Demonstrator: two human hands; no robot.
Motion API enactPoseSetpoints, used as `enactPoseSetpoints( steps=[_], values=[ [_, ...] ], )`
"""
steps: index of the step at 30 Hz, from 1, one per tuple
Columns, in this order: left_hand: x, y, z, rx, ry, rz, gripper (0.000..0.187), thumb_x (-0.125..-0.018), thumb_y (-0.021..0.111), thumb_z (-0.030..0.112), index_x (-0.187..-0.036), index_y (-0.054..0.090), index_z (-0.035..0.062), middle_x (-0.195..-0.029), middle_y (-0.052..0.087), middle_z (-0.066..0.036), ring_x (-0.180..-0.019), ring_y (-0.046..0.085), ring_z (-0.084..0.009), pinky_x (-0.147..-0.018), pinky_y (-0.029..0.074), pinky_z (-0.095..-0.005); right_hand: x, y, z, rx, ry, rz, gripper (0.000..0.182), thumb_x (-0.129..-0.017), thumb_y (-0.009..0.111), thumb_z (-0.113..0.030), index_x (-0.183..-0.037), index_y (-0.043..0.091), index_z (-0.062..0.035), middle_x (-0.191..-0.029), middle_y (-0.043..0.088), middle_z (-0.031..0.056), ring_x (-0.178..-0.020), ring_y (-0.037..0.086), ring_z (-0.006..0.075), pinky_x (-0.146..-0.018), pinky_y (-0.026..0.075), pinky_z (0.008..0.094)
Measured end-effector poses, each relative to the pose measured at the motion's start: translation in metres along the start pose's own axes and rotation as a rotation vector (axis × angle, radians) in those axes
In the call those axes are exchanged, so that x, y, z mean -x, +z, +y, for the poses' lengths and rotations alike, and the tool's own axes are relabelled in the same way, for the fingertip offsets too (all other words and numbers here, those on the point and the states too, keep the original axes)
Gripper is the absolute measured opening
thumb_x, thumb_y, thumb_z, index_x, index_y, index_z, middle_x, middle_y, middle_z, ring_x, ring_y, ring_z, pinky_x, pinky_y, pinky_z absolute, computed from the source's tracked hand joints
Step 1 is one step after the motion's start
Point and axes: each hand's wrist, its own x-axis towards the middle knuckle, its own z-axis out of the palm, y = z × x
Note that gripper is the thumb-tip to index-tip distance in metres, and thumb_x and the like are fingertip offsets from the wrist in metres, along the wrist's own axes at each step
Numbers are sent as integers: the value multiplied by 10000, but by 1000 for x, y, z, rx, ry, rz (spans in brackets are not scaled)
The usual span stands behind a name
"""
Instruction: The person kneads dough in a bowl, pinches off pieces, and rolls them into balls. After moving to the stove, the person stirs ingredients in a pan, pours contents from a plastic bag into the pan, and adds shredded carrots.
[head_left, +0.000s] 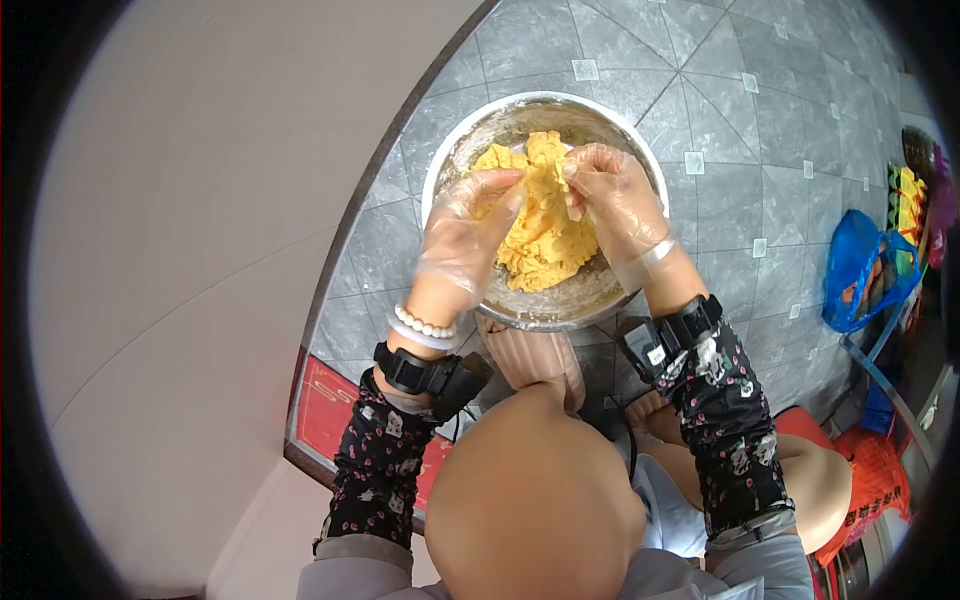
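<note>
yellow dough (550,245) sits in the metal bowl (560,304); right hand (615,200) pinches a bit, left hand (462,235) curls nearly closed, hold unclear; working low over the bowl likely catches crumbs.

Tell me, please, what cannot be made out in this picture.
Head view:
Bottom of metal bowl: mostly hidden under yellow dough.
Palm of gloved right hand: turned from camera.
Contents of blue plastic bag: partly hidden by its side.
Middle of red mat: covered by floral left sleeve.
</note>
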Motion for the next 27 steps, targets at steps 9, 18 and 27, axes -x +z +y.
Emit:
enactPoseSetpoints(
  steps=[9,18,27],
  values=[
    [5,19,21,193,-64,65,157,-835,705,30,-978,669,-22,-937,684,-80,-874,629,-119,-790,516,-243,40,18,-34,19,-22,-74,94,-870,662,-116,-905,629,-36,-809,600,8,-681,524,73,-634,424,222],
    [24,16,38,150,-4,33,113,-850,648,-36,-962,664,-47,-932,674,-91,-848,634,-131,-792,522,-250,59,16,-57,17,7,-164,124,-887,630,-90,-940,647,21,-773,630,57,-651,559,103,-627,464,239],
    [29,14,43,56,25,6,158,-904,566,7,-1010,677,-28,-958,683,-75,-888,615,-111,-809,501,-249,66,11,-56,-76,86,-181,189,-902,594,-116,-966,644,54,-768,638,88,-625,573,121,-589,475,249]
  ],
)
